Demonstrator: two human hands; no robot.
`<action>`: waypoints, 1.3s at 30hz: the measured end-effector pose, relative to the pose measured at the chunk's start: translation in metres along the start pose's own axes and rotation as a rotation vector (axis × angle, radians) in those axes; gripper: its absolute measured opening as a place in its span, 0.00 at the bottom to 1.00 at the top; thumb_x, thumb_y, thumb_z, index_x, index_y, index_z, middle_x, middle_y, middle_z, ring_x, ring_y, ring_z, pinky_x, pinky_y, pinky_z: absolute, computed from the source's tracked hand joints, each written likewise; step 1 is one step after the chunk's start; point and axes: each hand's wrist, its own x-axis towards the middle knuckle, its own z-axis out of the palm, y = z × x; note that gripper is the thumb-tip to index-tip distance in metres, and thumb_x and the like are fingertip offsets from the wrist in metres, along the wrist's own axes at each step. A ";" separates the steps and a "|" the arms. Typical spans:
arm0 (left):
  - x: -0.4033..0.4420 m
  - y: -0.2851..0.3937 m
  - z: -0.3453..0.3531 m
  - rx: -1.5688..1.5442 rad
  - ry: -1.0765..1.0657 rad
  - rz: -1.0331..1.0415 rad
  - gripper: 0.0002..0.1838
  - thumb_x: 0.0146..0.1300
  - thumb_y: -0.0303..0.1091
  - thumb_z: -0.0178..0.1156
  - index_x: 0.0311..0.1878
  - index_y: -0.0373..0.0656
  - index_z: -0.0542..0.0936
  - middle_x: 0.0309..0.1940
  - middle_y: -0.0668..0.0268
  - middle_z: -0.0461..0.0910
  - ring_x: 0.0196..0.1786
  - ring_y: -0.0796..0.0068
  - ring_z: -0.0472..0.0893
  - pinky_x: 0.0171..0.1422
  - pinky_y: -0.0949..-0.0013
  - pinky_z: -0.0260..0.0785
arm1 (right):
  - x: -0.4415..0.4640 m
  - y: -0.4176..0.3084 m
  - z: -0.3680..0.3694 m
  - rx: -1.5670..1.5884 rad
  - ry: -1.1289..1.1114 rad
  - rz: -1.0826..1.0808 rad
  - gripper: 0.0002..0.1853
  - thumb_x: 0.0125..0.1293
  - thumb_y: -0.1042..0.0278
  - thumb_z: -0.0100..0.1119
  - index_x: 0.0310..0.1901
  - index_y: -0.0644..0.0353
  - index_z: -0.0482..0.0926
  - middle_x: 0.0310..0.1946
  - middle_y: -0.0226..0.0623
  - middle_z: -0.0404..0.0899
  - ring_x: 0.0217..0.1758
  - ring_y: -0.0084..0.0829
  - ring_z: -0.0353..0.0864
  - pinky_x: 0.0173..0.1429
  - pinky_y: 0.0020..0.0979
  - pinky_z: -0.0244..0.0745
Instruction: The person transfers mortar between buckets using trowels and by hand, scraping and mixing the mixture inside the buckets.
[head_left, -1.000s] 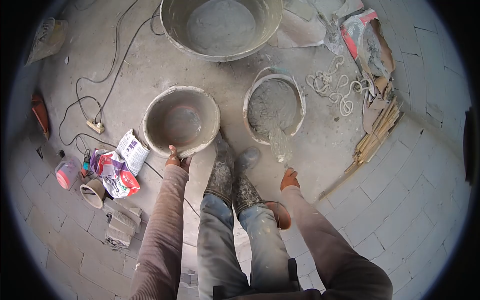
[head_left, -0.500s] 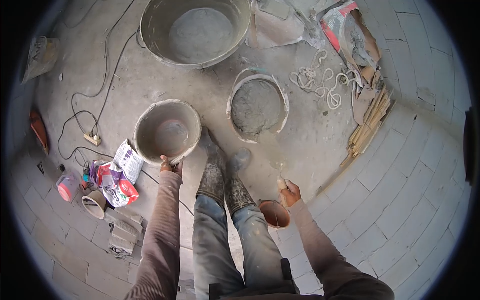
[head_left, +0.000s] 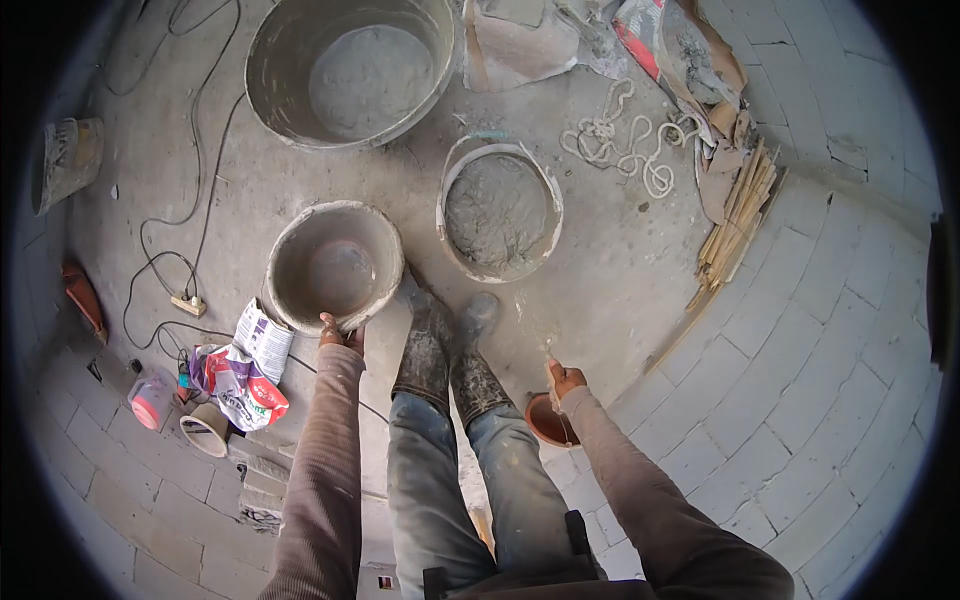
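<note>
My left hand (head_left: 343, 335) is closed on the near rim of a round grey basin (head_left: 288, 262), with only a thin residue on its inside. My right hand (head_left: 566, 378) grips the handle of what looks like a trowel (head_left: 548, 346), pointing away from me; its blade is smeared and hard to make out against the floor. Just below that hand is a reddish-brown bucket (head_left: 548, 424), partly hidden by the wrist. Ahead, between the hands, a bucket (head_left: 556, 220) holds wet grey mortar (head_left: 497, 212).
A large tub (head_left: 275, 95) with grey mix stands beyond the basin. White rope (head_left: 650, 150), a torn bag (head_left: 650, 35) and wooden strips (head_left: 738, 225) lie right. Cables, a power strip (head_left: 188, 304) and a printed bag (head_left: 245, 385) are left. My boots (head_left: 428, 350) stand between.
My right hand and the trowel have shifted slightly left and toward the reddish-brown bucket. The view has turned a little; the left hand still holds the basin.
</note>
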 end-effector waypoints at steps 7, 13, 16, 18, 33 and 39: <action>0.011 0.004 0.007 -0.014 -0.069 0.111 0.35 0.62 0.48 0.68 0.65 0.37 0.69 0.64 0.56 0.75 0.64 0.55 0.76 0.64 0.46 0.77 | -0.082 -0.024 0.001 0.001 0.424 -0.521 0.21 0.62 0.57 0.67 0.48 0.63 0.76 0.42 0.50 0.83 0.49 0.53 0.82 0.52 0.43 0.76; 0.035 -0.007 0.003 -0.056 -0.003 0.163 0.31 0.63 0.46 0.68 0.61 0.33 0.73 0.58 0.53 0.79 0.60 0.53 0.79 0.65 0.47 0.77 | 0.072 -0.092 0.053 -0.166 0.410 -0.633 0.28 0.56 0.69 0.69 0.57 0.61 0.67 0.46 0.58 0.80 0.50 0.58 0.81 0.54 0.47 0.77; 0.030 -0.008 0.002 -0.096 -0.045 0.166 0.30 0.67 0.43 0.64 0.61 0.28 0.71 0.59 0.49 0.78 0.61 0.50 0.78 0.67 0.46 0.75 | 0.146 -0.119 0.073 -0.240 0.380 -0.607 0.28 0.58 0.68 0.70 0.56 0.62 0.66 0.46 0.58 0.80 0.52 0.57 0.81 0.55 0.48 0.77; 0.046 -0.005 -0.007 -0.097 -0.066 0.146 0.30 0.67 0.43 0.64 0.62 0.26 0.70 0.59 0.46 0.77 0.61 0.49 0.78 0.68 0.46 0.75 | 0.169 -0.104 0.085 -0.151 0.283 -0.415 0.29 0.58 0.67 0.70 0.58 0.61 0.66 0.44 0.56 0.82 0.52 0.55 0.82 0.55 0.46 0.77; 0.052 -0.037 -0.012 -0.204 0.011 0.171 0.37 0.62 0.45 0.69 0.61 0.21 0.68 0.61 0.44 0.75 0.61 0.46 0.76 0.66 0.46 0.76 | -0.009 0.045 -0.005 -0.068 0.382 -0.388 0.30 0.63 0.57 0.65 0.59 0.65 0.64 0.44 0.53 0.80 0.47 0.53 0.82 0.53 0.42 0.76; 0.056 -0.038 -0.007 -0.337 -0.017 0.062 0.32 0.65 0.41 0.67 0.60 0.22 0.69 0.58 0.42 0.76 0.60 0.46 0.77 0.66 0.42 0.74 | 0.011 -0.078 0.015 0.480 -0.067 -0.595 0.25 0.69 0.46 0.59 0.47 0.65 0.75 0.30 0.44 0.79 0.32 0.41 0.81 0.36 0.37 0.75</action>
